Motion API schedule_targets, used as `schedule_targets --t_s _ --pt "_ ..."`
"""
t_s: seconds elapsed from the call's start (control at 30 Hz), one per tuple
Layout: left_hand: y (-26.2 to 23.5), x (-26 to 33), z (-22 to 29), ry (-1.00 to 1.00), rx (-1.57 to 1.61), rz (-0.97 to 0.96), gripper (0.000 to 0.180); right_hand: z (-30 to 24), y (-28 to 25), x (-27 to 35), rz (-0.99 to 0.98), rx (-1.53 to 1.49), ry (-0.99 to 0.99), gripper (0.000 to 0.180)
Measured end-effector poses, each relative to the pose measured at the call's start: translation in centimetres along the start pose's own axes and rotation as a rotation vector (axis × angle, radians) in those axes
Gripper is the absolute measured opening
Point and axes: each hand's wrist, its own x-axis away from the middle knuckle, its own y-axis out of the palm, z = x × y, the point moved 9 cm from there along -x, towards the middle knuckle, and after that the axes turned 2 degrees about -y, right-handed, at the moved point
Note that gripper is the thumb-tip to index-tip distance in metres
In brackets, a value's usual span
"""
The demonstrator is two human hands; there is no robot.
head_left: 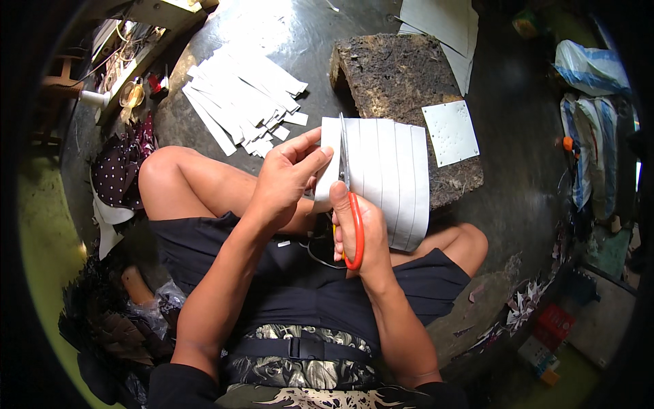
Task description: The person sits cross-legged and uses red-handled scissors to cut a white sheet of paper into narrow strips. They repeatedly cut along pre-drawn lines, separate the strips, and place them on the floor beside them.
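Your left hand [283, 174] was pinched on the left edge of the ruled white sheet [402, 170], thumb on top, and your right hand [368, 232], at its 4 o'clock, was closed around the orange handles of the scissors [355, 228]. The 2 hands were just beside each other, at work on the same sheet, which spread from them toward 2 o'clock, over your lap and in front of the block's near edge; whether it rested on the block, you could not tell. The blades pointed to 12 o'clock, roughly in line with the thin marks, so the step in hand looked like cutting off 1 narrow strip. The next move seemed to call for your left hand to steady that edge while your right hand kept the blades true to the line. Farther out, a pile of white strips [245, 99] lay between 10 and 11 o'clock, the rough dark block [395, 75] stood at 1 o'clock, a small white square [451, 133] with holes lay on it at 2 o'clock, and polka-dot cloth [119, 170] sat at 9 o'clock.
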Motion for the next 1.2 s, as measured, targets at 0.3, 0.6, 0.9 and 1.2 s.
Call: schedule_targets --t_s 0.3,0.6,0.9,1.2 --pt "-0.5 0.9 0.5 -0.006 0.021 0.037 0.045 0.0 0.0 0.0 0.007 -0.061 -0.029 0.07" --pt "-9.2 -1.4 8.4 0.307 0.014 0.307 0.049 0.3 0.9 2.1 -0.131 0.035 -0.101 0.065" --pt "-24.3 -8.9 13.7 0.284 -0.595 0.8 0.066 2.1 -0.4 6.6 -0.175 0.19 -0.099 0.056" --pt "3.4 3.4 -7.0 -0.123 -0.053 -0.254 0.068 6.2 -6.1 14.9 0.008 0.103 -0.023 0.038"
